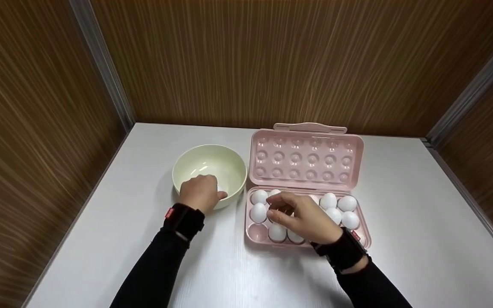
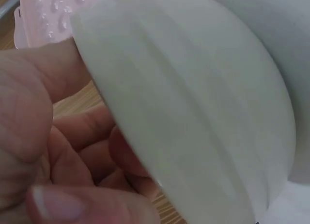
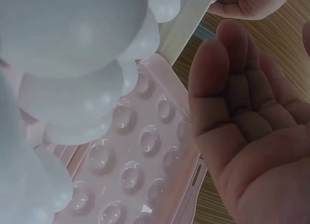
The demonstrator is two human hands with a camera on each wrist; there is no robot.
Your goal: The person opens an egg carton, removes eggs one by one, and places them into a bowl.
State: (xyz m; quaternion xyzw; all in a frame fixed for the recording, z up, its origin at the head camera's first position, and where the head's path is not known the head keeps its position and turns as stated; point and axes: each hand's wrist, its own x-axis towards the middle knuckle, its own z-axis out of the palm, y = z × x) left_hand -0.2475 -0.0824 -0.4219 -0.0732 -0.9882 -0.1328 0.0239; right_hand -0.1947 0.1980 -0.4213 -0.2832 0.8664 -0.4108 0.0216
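My left hand [image 1: 199,193] reaches over the near rim of a pale green bowl [image 1: 186,164], fingers curled. A small white patch of an egg [image 1: 220,188] shows between its fingers and thumb; the rest is hidden. In the left wrist view the bowl's outer wall [image 2: 179,103] covers the fingertips. My right hand [image 1: 304,216] hovers above a pink egg box [image 1: 250,241], its fingers loosely bent and holding nothing. White eggs [image 1: 258,213] sit in the box's cups, some hidden under that hand. The front left cup [image 1: 257,233] holds no egg.
The box's dimpled lid [image 1: 306,160] lies opened back behind the eggs, close to the bowl's right side. All this stands on a white table [image 1: 144,239]. Wood-grain panels [image 1: 246,64] enclose it at the back and both sides.
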